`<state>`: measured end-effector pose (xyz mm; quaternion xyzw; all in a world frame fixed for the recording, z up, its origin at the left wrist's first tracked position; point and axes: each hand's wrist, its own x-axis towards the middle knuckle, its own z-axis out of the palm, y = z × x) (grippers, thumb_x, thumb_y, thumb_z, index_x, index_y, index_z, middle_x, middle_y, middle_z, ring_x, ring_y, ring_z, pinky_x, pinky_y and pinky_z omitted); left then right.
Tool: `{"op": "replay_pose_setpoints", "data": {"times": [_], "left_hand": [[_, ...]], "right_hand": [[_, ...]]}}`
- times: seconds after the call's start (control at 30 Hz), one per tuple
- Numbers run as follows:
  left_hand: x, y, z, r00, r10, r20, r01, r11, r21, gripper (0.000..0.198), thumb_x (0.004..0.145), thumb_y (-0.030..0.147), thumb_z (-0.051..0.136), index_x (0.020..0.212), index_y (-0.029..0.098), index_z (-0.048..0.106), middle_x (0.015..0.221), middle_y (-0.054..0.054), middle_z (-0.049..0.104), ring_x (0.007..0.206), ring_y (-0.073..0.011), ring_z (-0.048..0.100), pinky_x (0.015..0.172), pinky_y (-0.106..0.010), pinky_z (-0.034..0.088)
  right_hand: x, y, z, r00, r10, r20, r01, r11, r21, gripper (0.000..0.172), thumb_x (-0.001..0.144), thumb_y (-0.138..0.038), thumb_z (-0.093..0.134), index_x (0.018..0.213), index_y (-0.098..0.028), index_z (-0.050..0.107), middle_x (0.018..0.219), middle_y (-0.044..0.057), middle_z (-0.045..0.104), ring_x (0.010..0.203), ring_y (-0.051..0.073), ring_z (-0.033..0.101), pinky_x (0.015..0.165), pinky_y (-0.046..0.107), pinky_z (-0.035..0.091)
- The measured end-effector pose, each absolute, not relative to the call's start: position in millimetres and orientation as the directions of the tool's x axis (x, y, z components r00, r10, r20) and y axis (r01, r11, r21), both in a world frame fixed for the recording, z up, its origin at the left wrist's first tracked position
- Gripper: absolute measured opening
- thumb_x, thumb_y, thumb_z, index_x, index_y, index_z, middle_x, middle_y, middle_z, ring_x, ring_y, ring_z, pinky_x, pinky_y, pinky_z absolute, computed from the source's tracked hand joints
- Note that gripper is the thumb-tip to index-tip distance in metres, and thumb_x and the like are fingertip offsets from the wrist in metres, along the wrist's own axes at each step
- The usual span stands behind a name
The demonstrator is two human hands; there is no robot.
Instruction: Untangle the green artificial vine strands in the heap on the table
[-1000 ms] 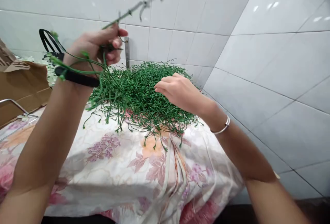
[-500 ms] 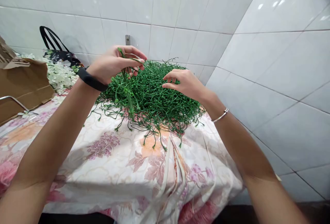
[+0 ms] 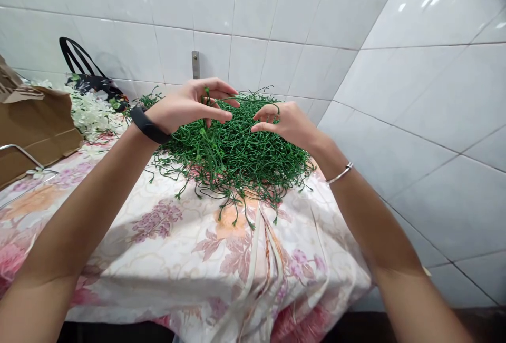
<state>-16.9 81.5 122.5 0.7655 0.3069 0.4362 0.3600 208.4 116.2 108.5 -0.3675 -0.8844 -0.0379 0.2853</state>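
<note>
A big tangled heap of thin green artificial stems lies on a table with a flowered cloth. My left hand is over the heap's left side, thumb and fingertips apart. A small bunch of green stems is held between its fingers and hangs below the palm. To the right, my right hand is above the heap with curled fingers. One thin stem runs from near my left fingertips and loops at the right fingers, which appear to hold it. The exact grip is partly hidden.
White artificial flowers and a dark bag with black handles are at the back left. A torn cardboard box stands at the left edge with a metal wire near it. Tiled walls border the back and right.
My left hand has shifted right and slightly down with its stems, and its fingers have spread more. The right hand has barely moved; a thin stem now shows at its fingers.
</note>
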Motion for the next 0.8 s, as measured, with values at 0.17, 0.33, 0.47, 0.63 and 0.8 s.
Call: {"op": "replay_pose_setpoints", "data": {"times": [0.17, 0.33, 0.47, 0.63, 0.8], "left_hand": [[-15, 77, 124, 0.454, 0.781, 0.428, 0.141, -0.538, 0.831, 0.032, 0.070, 0.023, 0.061, 0.100, 0.013, 0.056, 0.105, -0.010, 0.057, 0.071, -0.0129, 0.060, 0.048, -0.017, 0.045], [-16, 78, 125, 0.464, 0.803, 0.374, 0.152, -0.488, 0.860, 0.052, 0.080, 0.055, 0.031, 0.107, 0.016, 0.051, 0.116, -0.010, 0.050, 0.076, -0.0182, 0.061, 0.053, -0.024, 0.047], [-18, 83, 127, 0.468, 0.825, 0.318, 0.159, -0.432, 0.888, 0.066, 0.076, 0.065, 0.021, 0.109, 0.016, 0.049, 0.117, -0.012, 0.049, 0.078, -0.0218, 0.061, 0.054, -0.028, 0.048], [-21, 87, 127, 0.430, 0.844, 0.320, 0.147, -0.415, 0.898, 0.066, 0.075, 0.065, 0.024, 0.111, 0.015, 0.047, 0.115, -0.013, 0.049, 0.080, -0.0224, 0.060, 0.055, -0.031, 0.050], [-21, 85, 127, 0.397, 0.860, 0.321, 0.139, -0.402, 0.905, 0.067, 0.074, 0.066, 0.024, 0.112, 0.016, 0.045, 0.115, -0.014, 0.048, 0.084, -0.0240, 0.059, 0.057, -0.032, 0.050]], "right_hand": [[210, 118, 110, -0.553, 0.639, 0.535, 0.665, 0.725, -0.178, 0.039, 0.068, -0.053, 0.054, 0.080, -0.017, 0.062, 0.067, 0.002, 0.058, 0.063, 0.011, 0.048, 0.061, 0.027, 0.035], [211, 118, 111, -0.526, 0.623, 0.579, 0.644, 0.736, -0.208, 0.038, 0.069, -0.052, 0.054, 0.074, -0.015, 0.063, 0.063, 0.003, 0.058, 0.059, 0.011, 0.050, 0.057, 0.027, 0.039], [214, 119, 113, -0.529, 0.653, 0.542, 0.564, 0.748, -0.350, 0.036, 0.070, -0.049, 0.054, 0.075, -0.014, 0.063, 0.061, 0.003, 0.059, 0.055, 0.010, 0.052, 0.051, 0.024, 0.041], [221, 127, 113, -0.529, 0.670, 0.521, 0.497, 0.742, -0.450, 0.036, 0.072, -0.048, 0.053, 0.075, -0.013, 0.063, 0.062, 0.003, 0.059, 0.053, 0.009, 0.053, 0.049, 0.023, 0.042], [225, 133, 110, -0.505, 0.667, 0.548, 0.485, 0.744, -0.459, 0.036, 0.070, -0.049, 0.055, 0.073, -0.013, 0.063, 0.059, 0.003, 0.059, 0.051, 0.009, 0.053, 0.049, 0.024, 0.043]]}}
